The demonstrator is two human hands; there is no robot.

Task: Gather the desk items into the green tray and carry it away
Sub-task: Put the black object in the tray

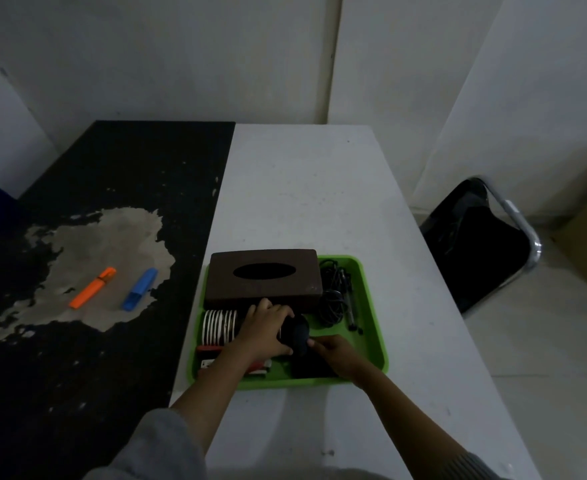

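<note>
The green tray (371,306) sits on the white table, near its front. Inside it lie a brown tissue box (264,277), a black cable bundle (331,299), a pen (350,306), a row of white discs (219,325), a red stapler (209,351) and a flat black item (314,368). My left hand (266,329) and my right hand (335,353) both grip a dark rounded object (295,332) over the tray's middle. An orange highlighter (92,287) and a blue highlighter (140,289) lie on the worn black table to the left.
The black table (112,188) with a peeled patch adjoins the white table (305,195) on the left. A black chair with a chrome frame (479,244) stands to the right. White walls close the back.
</note>
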